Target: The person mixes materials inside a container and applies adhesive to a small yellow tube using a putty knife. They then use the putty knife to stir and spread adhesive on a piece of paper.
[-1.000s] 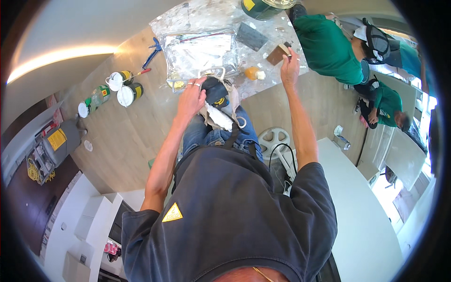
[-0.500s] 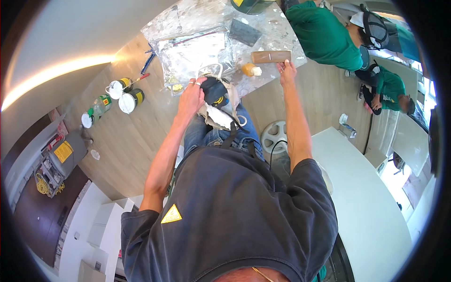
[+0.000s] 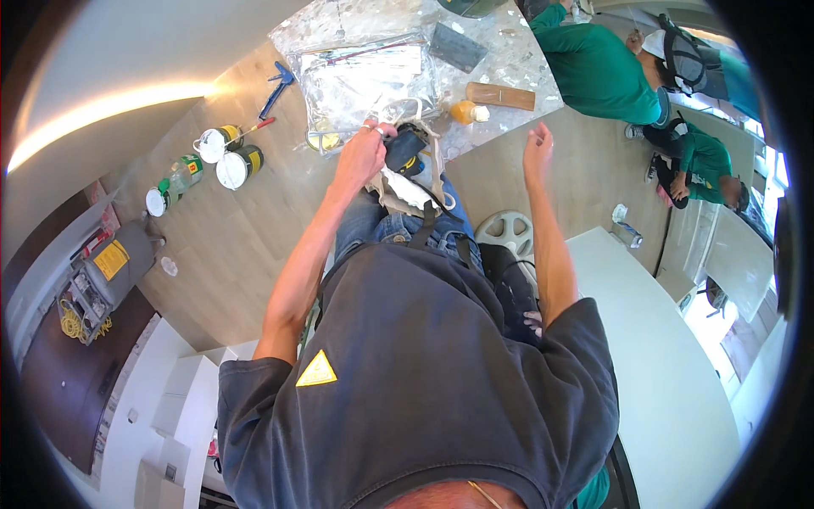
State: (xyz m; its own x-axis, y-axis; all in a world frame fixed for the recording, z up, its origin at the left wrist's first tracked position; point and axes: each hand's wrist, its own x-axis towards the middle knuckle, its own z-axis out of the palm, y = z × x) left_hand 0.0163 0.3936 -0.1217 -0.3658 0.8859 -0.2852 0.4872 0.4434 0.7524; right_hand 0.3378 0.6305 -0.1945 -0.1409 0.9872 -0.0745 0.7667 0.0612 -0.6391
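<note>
My left hand (image 3: pixel 363 155) is closed on the rim of a light canvas bag (image 3: pixel 400 204) in front of my lap. Inside the bag sit a dark, rounded thing with yellow marks (image 3: pixel 407 151) and some white material. My right hand (image 3: pixel 538 154) hangs past the table's near edge, fingers loosely extended, with nothing visible in it. Beyond it, a flat brown rectangular block (image 3: pixel 500 96) lies on the stained table (image 3: pixel 509 51). Beside the block is a small orange bottle with a whitish cap (image 3: pixel 469 112).
A dark grey flat plate (image 3: pixel 458 47) and a clear plastic package (image 3: pixel 365 85) lie on the table. Tubs (image 3: pixel 240 167), a bottle (image 3: pixel 182 174) and a blue caulking gun (image 3: pixel 276 89) stand or lie on the floor at left. Co-workers in green (image 3: pixel 598 68) are at right.
My right hand has let go of the brown block and drawn back toward me, off the table. My left hand stays at the bag's rim. A dark-clad leg now shows beside my right side.
</note>
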